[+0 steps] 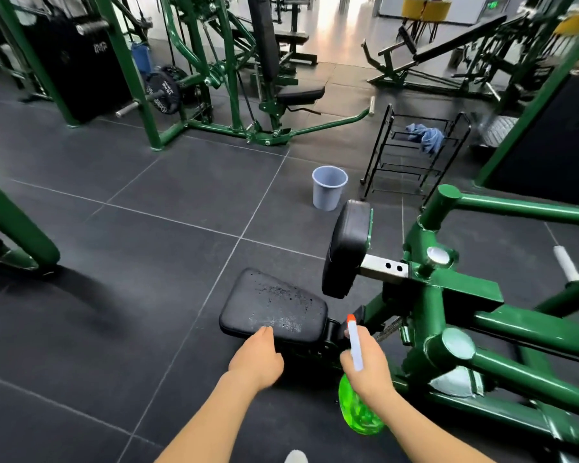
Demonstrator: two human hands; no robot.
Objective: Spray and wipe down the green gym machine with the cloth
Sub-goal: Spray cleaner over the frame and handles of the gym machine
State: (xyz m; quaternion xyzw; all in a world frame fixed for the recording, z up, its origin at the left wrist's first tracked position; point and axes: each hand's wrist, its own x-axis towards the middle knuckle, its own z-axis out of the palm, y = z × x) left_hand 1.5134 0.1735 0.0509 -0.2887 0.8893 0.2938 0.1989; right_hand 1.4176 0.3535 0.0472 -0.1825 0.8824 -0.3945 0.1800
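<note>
- Judging from the head view, the spraying has begun and the wiping has not: the black padded vinyl seat [273, 304] of the green steel-tube gym machine [448, 329] is speckled with droplets across its top, and no smear or wiped track shows in them.
- Also from the head view, the black upright back pad [346, 248] and the green tubes show no droplets that I can make out, so they look like work left.
- The right hand [368, 360] grips the translucent green plastic spray bottle [358, 411] round its neck, low at the right of the seat.
- The bottle's long axis runs away from the person, body nearest them; its white spray head with the orange nozzle tip [351, 318] points forward toward the gap between seat and back pad.
- The left hand [258, 359] holds nothing, fingers loosely curled, fingertips at the near edge of the seat; whether they touch it I cannot tell.
- The crumpled blue cloth [427, 135] lies on the top shelf of the black wire rack [415, 155], well apart from both hands, beyond the grey plastic bucket [329, 188]; it would likely need fetching before any wiping.
</note>
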